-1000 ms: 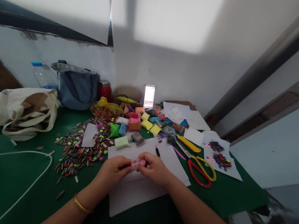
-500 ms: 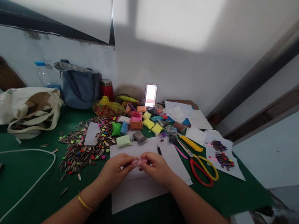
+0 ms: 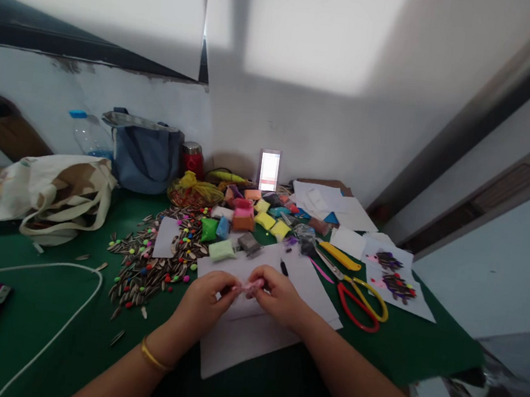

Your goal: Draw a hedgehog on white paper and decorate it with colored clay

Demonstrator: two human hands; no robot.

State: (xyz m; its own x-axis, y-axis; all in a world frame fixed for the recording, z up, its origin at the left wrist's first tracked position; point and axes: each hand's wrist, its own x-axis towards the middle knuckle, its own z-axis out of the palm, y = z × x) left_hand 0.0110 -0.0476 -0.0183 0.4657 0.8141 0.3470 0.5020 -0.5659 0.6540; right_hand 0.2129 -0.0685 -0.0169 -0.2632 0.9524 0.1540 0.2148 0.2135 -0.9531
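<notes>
A small pink lump in what looks like clear plastic wrap (image 3: pixel 249 287) is stretched between my two hands above the white paper sheets (image 3: pixel 226 358). My left hand (image 3: pixel 208 298) pinches its left end between thumb and fingers. The right end is pinched by my right hand (image 3: pixel 279 295), with some pink bulging above the thumb. Just beyond the hands, a black pen (image 3: pixel 284 268) lies on the paper. Packets of coloured clay, among them a pale green packet (image 3: pixel 222 250) and a grey packet (image 3: pixel 249 243), lie past the paper's far edge.
Sunflower seeds (image 3: pixel 154 275) mixed with coloured pompoms spread to the left. Scissors (image 3: pixel 355 290) with red and yellow handles and a yellow cutter (image 3: pixel 340 256) lie right. Seed pictures (image 3: pixel 392 285) sit farther right. Behind stand a blue bag (image 3: pixel 147 158), a red flask (image 3: pixel 193 161) and a lit phone (image 3: pixel 269 171).
My hands have drawn slightly apart, so more of the pink lump shows between them. The whole view has shifted a little; the things on the table stay in place.
</notes>
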